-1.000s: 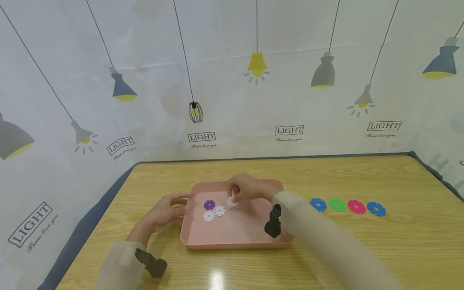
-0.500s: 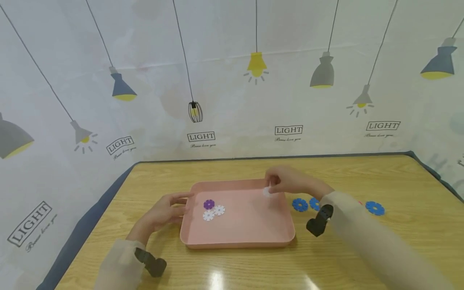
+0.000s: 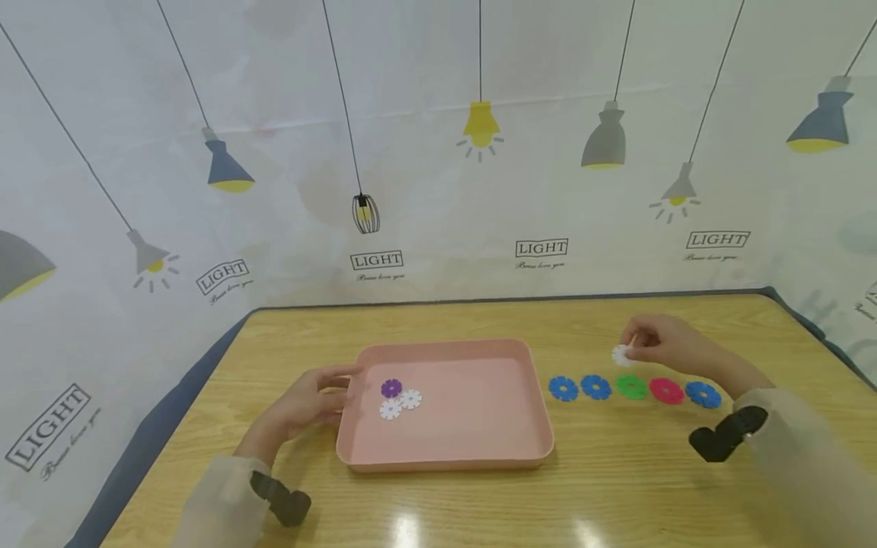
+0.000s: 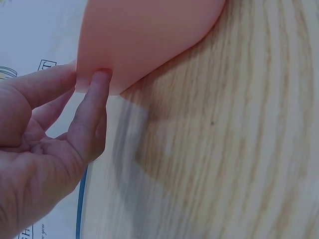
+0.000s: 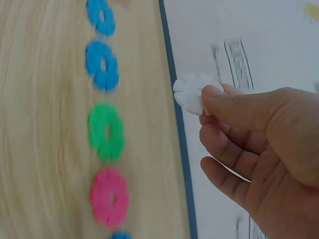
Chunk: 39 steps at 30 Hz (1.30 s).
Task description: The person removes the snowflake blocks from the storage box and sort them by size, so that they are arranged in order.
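- The right hand (image 3: 668,342) pinches a white snowflake disc (image 3: 622,355) by its edge between thumb and forefinger, the other fingers loosely bent; most of the disc stands free of the fingertips.
- That disc is in the air over the wooden table (image 3: 466,510), on the far side of the green snowflake disc (image 3: 631,387), which lies in a row with two blue ones to its left, then the pink snowflake disc (image 3: 667,390) and another blue.
- This edge pinch looks right for laying it flat; best to level it first and let go only once it rests on the wood.
- Low-hanging knuckles could nudge the row, so a raised wrist would help.
- The left hand (image 3: 311,399) has fingers extended, touching the side wall of the pink tray (image 3: 445,462); light contact seems enough to steady it.
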### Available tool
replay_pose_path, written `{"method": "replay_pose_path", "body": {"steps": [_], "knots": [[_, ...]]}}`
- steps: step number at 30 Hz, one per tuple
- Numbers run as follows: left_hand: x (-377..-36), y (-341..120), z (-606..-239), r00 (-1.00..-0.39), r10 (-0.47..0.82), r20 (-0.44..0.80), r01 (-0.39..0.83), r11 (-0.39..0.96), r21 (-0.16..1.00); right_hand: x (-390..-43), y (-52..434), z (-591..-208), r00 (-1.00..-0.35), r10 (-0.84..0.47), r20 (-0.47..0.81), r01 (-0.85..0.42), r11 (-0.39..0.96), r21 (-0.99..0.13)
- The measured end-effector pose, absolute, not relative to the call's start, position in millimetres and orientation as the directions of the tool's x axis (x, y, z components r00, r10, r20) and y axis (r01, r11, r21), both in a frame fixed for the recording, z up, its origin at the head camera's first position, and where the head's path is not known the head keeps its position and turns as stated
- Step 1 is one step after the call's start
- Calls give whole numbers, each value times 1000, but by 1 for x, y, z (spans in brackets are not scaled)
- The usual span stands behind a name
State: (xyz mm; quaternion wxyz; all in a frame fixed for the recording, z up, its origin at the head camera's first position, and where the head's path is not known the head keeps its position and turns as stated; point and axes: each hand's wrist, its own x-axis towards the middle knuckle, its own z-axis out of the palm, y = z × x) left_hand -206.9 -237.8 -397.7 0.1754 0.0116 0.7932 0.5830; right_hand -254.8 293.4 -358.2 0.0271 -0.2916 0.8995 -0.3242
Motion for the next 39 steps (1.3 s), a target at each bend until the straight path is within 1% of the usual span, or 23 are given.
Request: {"method": "replay_pose_path", "body": {"steps": [2,5,9,14,16,18,21,24,29,35,39], "knots": [[-207,-238,-399,-940,212,-267,-190,323,927,-251,315,-365,-843,-516,151,-495,636,-592],[-207,-238,-399,-940,220,-262,-183,323,928,-246,346,-374,-874,-468,130,-450,679,-580],[-206,-239,-398,-938,240,-249,-168,314,935,-239,381,-383,-921,-385,63,-347,737,-580],[-205,-239,-396,-938,239,-250,-172,304,937,-233,413,-395,-959,-284,-20,-219,780,-587],[-205,-239,-397,-938,240,-250,-172,305,937,-231,422,-401,-970,-241,-46,-174,806,-566],[-206,-239,-397,-939,235,-251,-173,308,936,-230,429,-408,-979,-192,-65,-129,837,-533],[-207,-240,-398,-936,241,-255,-173,314,934,-230,437,-420,-986,-139,-91,-73,854,-515],[-207,-240,-398,-936,243,-254,-171,316,933,-231,441,-428,-988,-113,-109,-41,853,-520],[-205,-239,-397,-937,247,-245,-161,317,935,-228,437,-427,-989,-111,-101,-41,850,-526],[-206,-240,-396,-936,248,-249,-171,296,940,-226,434,-425,-987,-120,-107,-42,834,-550],[-206,-238,-396,-937,238,-254,-181,289,940,-226,432,-422,-988,-102,-112,-24,836,-549]]}}
